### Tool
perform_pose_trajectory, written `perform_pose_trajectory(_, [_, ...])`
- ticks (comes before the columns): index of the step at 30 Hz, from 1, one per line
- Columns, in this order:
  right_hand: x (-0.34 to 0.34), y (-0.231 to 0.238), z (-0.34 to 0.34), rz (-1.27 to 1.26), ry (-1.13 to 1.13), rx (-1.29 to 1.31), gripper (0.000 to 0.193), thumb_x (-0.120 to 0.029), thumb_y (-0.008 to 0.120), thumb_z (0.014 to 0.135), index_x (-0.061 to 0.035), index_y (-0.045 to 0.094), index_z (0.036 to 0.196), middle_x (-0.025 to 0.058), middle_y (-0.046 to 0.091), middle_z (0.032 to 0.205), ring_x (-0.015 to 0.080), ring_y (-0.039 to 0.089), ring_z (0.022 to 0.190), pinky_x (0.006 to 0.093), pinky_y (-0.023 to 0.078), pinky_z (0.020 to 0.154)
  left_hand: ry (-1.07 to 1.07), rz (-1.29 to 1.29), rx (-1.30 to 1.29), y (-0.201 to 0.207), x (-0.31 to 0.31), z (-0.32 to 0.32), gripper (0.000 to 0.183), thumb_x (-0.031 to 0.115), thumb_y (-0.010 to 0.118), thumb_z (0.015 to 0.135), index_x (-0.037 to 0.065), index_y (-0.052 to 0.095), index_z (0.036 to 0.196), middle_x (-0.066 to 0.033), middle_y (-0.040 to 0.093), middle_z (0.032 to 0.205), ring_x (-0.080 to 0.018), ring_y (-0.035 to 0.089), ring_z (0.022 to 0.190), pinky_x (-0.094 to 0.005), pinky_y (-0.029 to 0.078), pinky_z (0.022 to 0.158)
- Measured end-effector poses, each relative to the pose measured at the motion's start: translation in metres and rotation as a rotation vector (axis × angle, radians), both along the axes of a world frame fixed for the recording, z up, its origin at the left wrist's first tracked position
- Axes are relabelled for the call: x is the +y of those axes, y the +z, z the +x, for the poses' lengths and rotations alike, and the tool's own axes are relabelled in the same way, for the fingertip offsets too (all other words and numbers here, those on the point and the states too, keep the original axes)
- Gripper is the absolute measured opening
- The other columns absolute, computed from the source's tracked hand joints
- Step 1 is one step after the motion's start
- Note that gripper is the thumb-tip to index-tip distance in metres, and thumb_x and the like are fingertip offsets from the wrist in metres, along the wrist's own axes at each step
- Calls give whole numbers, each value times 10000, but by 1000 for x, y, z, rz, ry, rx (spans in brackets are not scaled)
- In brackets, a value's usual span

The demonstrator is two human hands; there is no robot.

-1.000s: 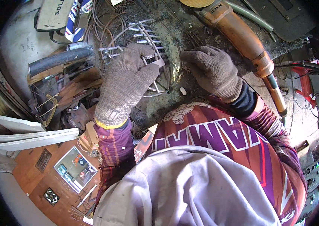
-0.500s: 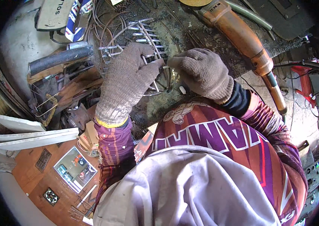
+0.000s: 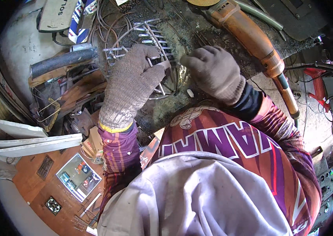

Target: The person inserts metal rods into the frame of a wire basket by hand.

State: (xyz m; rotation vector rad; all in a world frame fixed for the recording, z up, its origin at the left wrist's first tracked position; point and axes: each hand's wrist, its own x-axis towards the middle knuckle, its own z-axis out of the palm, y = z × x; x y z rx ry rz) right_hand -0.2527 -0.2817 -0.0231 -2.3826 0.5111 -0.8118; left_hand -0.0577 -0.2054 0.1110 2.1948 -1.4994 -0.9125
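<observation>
A frame of thin welded metal rods, like a small rack or cage, lies on the dark workbench. My left hand, in a grey-brown knit glove with a yellow cuff edge, is closed on its near part, with a rod passing between thumb and fingers. A small brownish flat tip shows at the thumb; I cannot tell what it is. Just right of the frame, apart from it, my right hand is curled closed in a matching glove. Its fingers hide whatever they may hold. A small white piece lies below it.
An orange-brown power tool with a long body lies at the right, its cable trailing off. Coiled wire sits at the back left. A dark tube and scrap pile up at the left, above white boards.
My right hand has drawn back slightly to the right and up, away from my left hand and the frame. The left hand keeps its hold almost unmoved.
</observation>
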Motion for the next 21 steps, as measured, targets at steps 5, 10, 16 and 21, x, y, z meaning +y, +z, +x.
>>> perform_pose_trajectory(5, [5, -11, -22, 128, -19, -63, 383, -204, 748, 800, -120, 721, 1173, 87, 725, 1047, 333, 715, 968, 439, 601, 808, 33, -59, 110, -3, 16, 0, 288, 152, 767, 914, 11, 651, 1137, -118, 659, 816, -203, 651, 718, -376, 520, 652])
perform_pose_trajectory(10, [4, -7, -23, 141, -8, -32, 385, -176, 721, 816, -119, 720, 1197, 94, 719, 1029, 332, 709, 953, 441, 597, 811, 28, 95, 74, 6, 16, -8, 280, 137, 741, 922, 12, 648, 1155, -110, 667, 843, -201, 646, 738, -379, 532, 694])
perform_pose_trajectory(16, [9, -5, -17, 133, 17, -43, 414, -181, 727, 809, -147, 710, 1221, 89, 698, 977, 324, 705, 942, 441, 592, 788, -79, -52, 7, -11, 20, -1, 258, 167, 722, 936, 35, 647, 1144, -111, 666, 835, -226, 655, 736, -396, 537, 703])
perform_pose_trajectory(21, [10, -1, -13, 139, 50, -41, 378, -165, 719, 821, -164, 711, 1199, 74, 696, 965, 316, 708, 912, 444, 590, 781, -27, 41, 45, -2, 14, -6, 263, 183, 733, 931, 40, 648, 1134, -129, 667, 881, -242, 660, 772, -407, 530, 722])
